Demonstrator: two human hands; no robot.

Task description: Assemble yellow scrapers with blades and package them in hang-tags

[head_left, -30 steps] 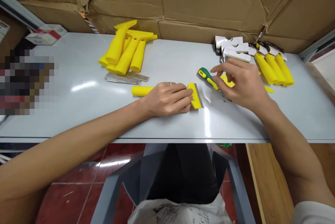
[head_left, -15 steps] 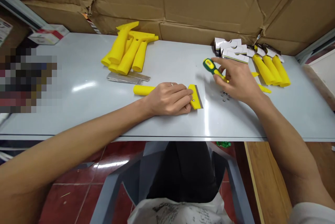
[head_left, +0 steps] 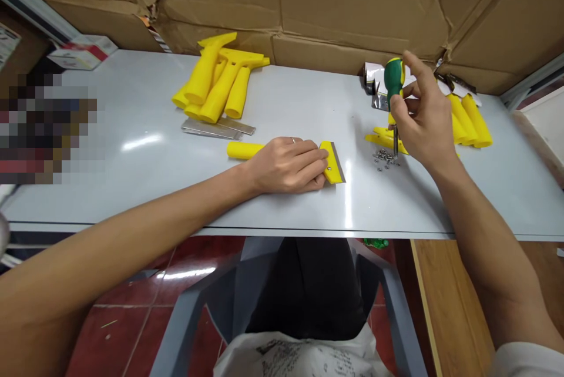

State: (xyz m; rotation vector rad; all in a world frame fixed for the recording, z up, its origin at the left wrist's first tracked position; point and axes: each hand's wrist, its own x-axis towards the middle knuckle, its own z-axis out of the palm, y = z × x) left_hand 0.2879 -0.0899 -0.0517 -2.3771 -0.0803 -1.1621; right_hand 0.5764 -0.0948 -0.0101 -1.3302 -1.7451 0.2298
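Note:
Flat on the table lies a yellow scraper (head_left: 244,151) with a metal blade along its right end and a screw in its head. My left hand (head_left: 288,165) is closed over its middle, hiding part of it. My right hand (head_left: 423,115) grips a green and yellow screwdriver (head_left: 393,80), held upright with the shaft pointing down. The tip is at the right side of a small pile of screws (head_left: 384,157); whether it touches one I cannot tell. Just behind the screws lie small yellow plastic pieces (head_left: 382,137).
Several yellow scraper handles (head_left: 215,92) are stacked at the back left, with flat metal blades (head_left: 211,128) before them. More yellow scrapers (head_left: 471,118) and white printed sleeves (head_left: 374,74) lie at the back right. A cardboard wall (head_left: 335,7) bounds the table's rear.
My right hand has turned the screwdriver from slanted to upright, bringing its tip down to the screws. My left hand stays on the scraper.

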